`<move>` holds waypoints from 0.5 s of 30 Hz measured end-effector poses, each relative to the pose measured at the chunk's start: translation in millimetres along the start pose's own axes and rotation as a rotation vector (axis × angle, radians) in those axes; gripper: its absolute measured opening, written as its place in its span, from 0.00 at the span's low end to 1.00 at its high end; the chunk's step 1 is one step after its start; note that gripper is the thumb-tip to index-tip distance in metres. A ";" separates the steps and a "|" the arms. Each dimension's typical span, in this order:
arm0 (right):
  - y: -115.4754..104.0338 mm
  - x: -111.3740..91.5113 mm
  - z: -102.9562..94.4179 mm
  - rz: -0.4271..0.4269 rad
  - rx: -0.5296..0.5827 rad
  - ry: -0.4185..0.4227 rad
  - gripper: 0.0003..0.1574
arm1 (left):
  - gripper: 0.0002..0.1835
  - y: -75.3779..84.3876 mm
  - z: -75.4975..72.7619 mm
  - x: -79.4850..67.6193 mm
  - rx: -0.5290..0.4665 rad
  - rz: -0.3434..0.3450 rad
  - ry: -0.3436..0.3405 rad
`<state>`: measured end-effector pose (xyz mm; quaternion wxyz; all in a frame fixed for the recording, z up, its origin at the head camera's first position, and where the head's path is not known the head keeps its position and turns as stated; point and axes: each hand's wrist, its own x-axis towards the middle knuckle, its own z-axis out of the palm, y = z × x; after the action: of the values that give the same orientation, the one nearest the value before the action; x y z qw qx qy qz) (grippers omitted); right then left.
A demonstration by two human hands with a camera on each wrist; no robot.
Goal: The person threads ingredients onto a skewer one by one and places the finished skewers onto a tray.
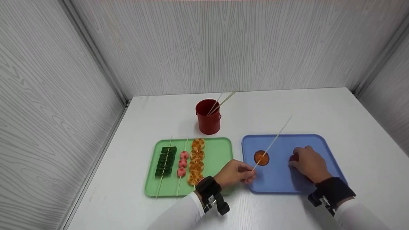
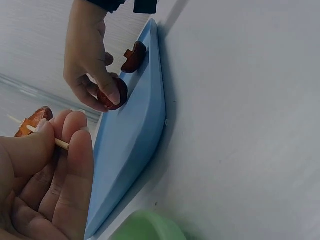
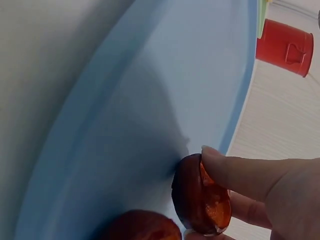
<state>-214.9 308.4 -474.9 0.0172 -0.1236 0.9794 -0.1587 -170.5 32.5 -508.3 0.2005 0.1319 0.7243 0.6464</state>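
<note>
My left hand pinches the lower end of a thin wooden skewer between thumb and fingers. Threaded on that skewer is one brown mushroom, its orange underside showing. Over the right part of the blue tray, my right hand grips a second dark brown mushroom with thumb and fingertips, low against the tray surface. Beside it another mushroom lies on the tray with its stem showing; in the head view the right hand mostly hides it.
To the left, a green tray bears skewers of dark green pieces, pink pieces and orange flower-shaped slices. Behind the trays stands a red bucket with a few bare skewers leaning in it. Wood-grain panels border the white table.
</note>
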 end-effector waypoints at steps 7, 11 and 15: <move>-6.3 2.3 5.0 -0.063 0.085 0.020 0.18 | 0.08 0.9 -1.0 -1.8 -0.006 0.007 -0.007; -6.4 2.6 7.3 -0.123 0.149 0.048 0.17 | 0.09 0.1 -0.9 -2.4 0.000 0.016 -0.010; -4.9 2.1 8.5 -0.140 0.204 0.033 0.16 | 0.09 1.1 -1.0 -2.4 0.010 0.001 -0.010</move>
<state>-215.2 300.8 -481.4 0.0024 -0.1867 0.9473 -0.2603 -168.9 30.7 -506.8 0.2030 0.1365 0.7264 0.6423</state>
